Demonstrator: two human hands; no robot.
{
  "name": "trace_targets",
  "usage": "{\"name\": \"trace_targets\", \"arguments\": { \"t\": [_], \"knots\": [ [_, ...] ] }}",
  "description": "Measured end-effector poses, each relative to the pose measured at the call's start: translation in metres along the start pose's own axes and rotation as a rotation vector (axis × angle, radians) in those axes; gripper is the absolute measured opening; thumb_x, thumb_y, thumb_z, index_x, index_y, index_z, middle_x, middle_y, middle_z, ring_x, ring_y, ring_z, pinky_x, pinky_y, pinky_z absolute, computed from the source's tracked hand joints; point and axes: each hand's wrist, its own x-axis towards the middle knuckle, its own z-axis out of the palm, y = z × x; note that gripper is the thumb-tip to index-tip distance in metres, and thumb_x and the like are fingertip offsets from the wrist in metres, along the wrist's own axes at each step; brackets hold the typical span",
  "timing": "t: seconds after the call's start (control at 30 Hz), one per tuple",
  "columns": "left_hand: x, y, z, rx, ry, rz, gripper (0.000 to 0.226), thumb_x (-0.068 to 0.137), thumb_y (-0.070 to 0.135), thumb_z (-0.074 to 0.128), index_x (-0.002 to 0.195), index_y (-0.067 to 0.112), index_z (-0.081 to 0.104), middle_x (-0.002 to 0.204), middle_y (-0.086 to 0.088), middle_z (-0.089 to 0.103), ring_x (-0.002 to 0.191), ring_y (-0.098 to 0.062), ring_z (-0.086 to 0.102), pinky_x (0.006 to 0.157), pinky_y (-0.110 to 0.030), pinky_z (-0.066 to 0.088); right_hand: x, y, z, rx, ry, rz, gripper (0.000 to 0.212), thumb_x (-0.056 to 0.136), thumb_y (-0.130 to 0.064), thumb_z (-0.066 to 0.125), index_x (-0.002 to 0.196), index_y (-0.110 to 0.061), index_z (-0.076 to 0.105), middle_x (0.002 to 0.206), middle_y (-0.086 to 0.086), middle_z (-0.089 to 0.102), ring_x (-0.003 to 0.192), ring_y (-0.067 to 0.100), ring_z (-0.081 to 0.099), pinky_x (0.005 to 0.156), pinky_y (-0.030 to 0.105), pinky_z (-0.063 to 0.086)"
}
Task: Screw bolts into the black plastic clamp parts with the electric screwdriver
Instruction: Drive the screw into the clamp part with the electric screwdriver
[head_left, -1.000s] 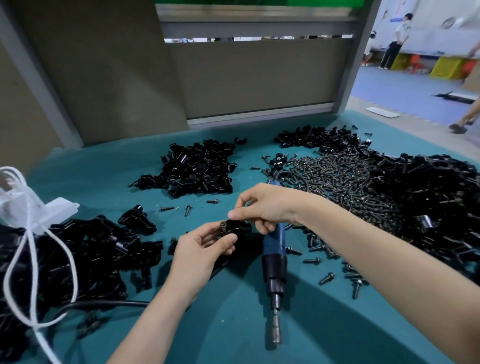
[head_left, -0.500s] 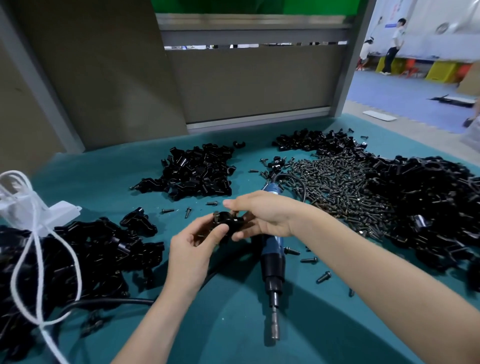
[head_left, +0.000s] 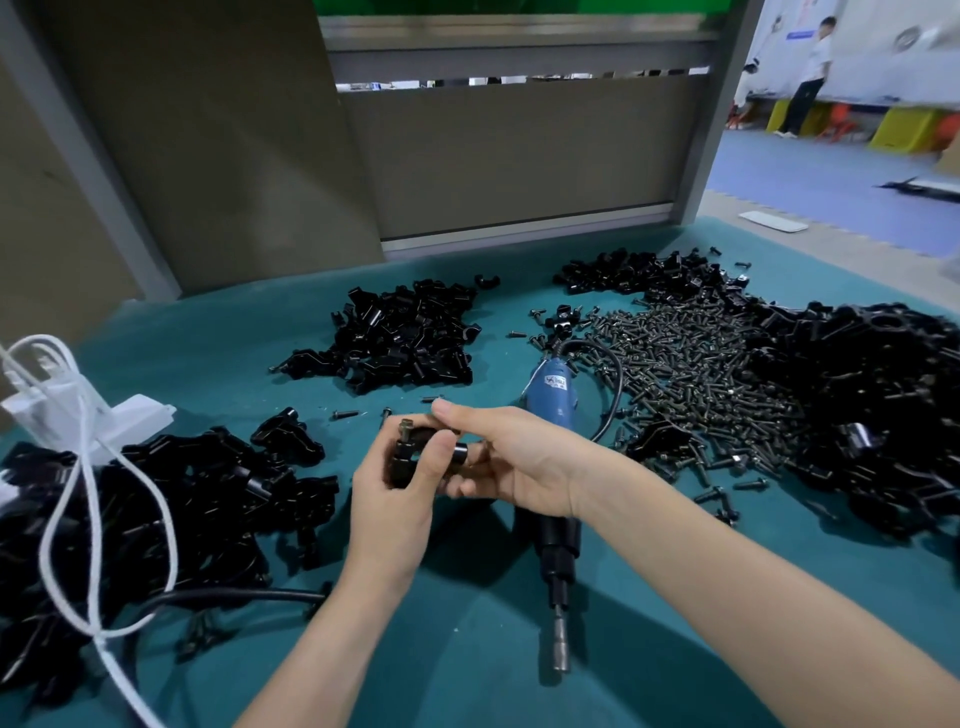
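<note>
left hand and right hand pinch one black plastic clamp part, a bolt standing in it. it looks light, stiff and slick, best held by its body, clear of the bolt.

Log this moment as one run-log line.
left hand: holds clamp | right hand: pinches clamp | bolt: sticking out of clamp | screwdriver: lying flat beneath right hand
</note>
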Motion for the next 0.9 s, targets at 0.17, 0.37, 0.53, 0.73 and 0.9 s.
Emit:
{"name": "trace_targets", "arguments": {
  "t": [0.17,0.37,0.53,0.73,0.9],
  "knots": [
    [-0.001,0.000,0.001,0.052,0.035,-0.080,0.009,0.079,0.037,0.060,0.071,0.039,0.061,0.064,0.001,0.066,0.046,0.000,0.050,0.054,-0.029,0.034,-0.009,-0.019,-0.033,-0.447,0.302,-0.145,0.048,0.082,-0.057,0.064,0.089,-0.009,0.060,0.059,0.000,0.061,0.044,0.011,0.054,0.039,0.019,0.040],
    [-0.002,-0.001,0.002,0.071,0.016,-0.102,0.011,0.082,0.030,0.055,0.072,0.025,0.056,0.056,-0.006,0.065,0.042,-0.001,0.047,0.054,-0.028,0.032,-0.008,-0.011,-0.071,-1.094,0.672,0.075,0.069,0.069,-0.068,0.069,0.098,-0.010,0.047,0.080,0.005,0.064,0.042,0.013,0.062,0.035,0.019,0.041],
    [-0.001,-0.003,0.001,0.067,0.018,-0.104,0.014,0.082,0.030,0.054,0.074,0.018,0.053,0.055,-0.005,0.063,0.042,-0.001,0.046,0.052,-0.024,0.032,0.002,0.008,-0.075,-0.971,0.727,0.062,0.052,0.066,-0.056,0.077,0.080,-0.013,0.053,0.079,0.003,0.055,0.054,0.013,0.052,0.040,0.020,0.033],
    [0.000,-0.001,-0.002,0.055,0.007,-0.139,0.015,0.082,0.031,0.052,0.068,0.025,0.055,0.054,-0.006,0.064,0.040,-0.012,0.032,0.043,-0.019,0.031,-0.001,0.009,-0.084,-0.310,0.636,-0.118,0.041,0.067,-0.037,0.083,0.091,-0.009,0.065,0.077,0.002,0.066,0.055,0.010,0.062,0.046,0.018,0.044],
    [0.001,-0.003,-0.004,0.049,0.016,-0.197,0.019,0.094,0.019,0.053,0.076,0.013,0.050,0.063,-0.012,0.070,0.040,-0.012,0.024,0.039,-0.018,0.026,0.009,-0.022,-0.077,0.192,0.489,-0.384,0.047,0.062,-0.039,0.072,0.094,-0.010,0.055,0.074,0.001,0.059,0.048,0.010,0.057,0.047,0.020,0.049]
  ]
}}
